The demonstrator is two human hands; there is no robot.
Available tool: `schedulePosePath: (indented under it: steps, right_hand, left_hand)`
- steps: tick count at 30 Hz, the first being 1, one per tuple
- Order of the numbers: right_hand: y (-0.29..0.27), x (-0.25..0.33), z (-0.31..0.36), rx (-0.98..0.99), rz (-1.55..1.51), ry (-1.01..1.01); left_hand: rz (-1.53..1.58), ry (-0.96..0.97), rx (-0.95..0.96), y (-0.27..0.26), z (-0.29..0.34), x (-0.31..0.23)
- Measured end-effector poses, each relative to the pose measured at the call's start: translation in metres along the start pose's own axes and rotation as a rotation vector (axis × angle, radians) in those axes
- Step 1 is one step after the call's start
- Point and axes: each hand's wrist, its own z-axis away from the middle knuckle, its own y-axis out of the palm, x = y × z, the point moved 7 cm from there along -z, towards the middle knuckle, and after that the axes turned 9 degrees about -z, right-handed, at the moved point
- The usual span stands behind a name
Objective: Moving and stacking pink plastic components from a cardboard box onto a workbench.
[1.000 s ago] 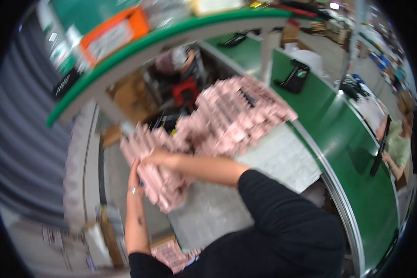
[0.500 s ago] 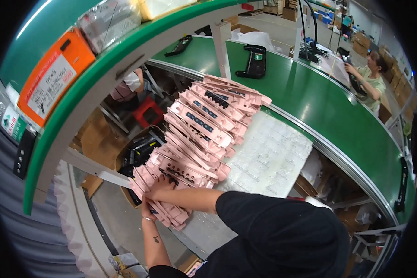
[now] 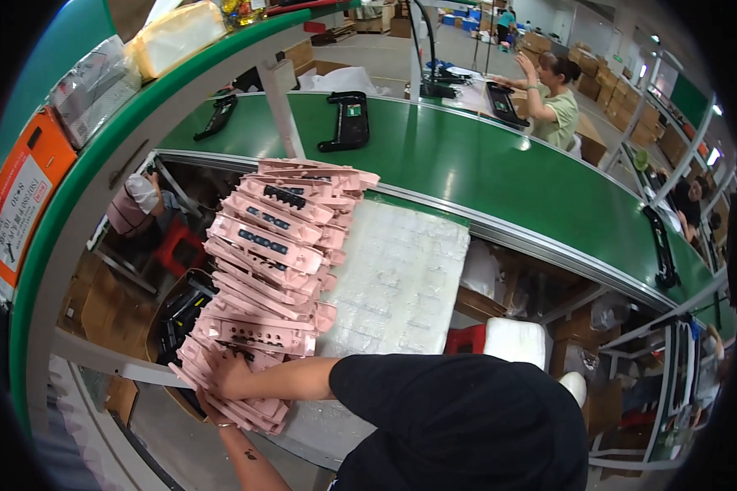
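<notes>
A long, leaning row of pink plastic parts, some with dark round inserts, covers the left side of a bench topped with a clear-wrapped pale sheet. At the near end of this row, my right hand reaches over the parts from the right, its fingers bent around a pink part's edge. Close below it, my left hand touches the outer ends of the nearest parts. The fingers of my left hand are mostly hidden among them.
Beyond the bench runs a green conveyor belt carrying black plastic frames. A curved green-edged shelf with an orange box rises at left. A carton of black parts stands beside the row. A co-worker is across the belt.
The view has swung to the right, so the bench and belt sit further left in it. Both my hands stay at the row's near end. The co-worker across the belt has raised a hand.
</notes>
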Motion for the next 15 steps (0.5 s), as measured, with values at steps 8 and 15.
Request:
schedulePosePath:
  steps: [8,15]
  right_hand:
    - [0.004,-0.025,-0.037,-0.001,0.236,0.140]
    - [-0.005,-0.010,-0.026,-0.267,0.282,-0.061]
  left_hand:
    - [-0.180,0.052,-0.081,0.004,-0.009,-0.013]
    - [-0.090,0.015,-0.122,-0.012,-0.006,-0.015]
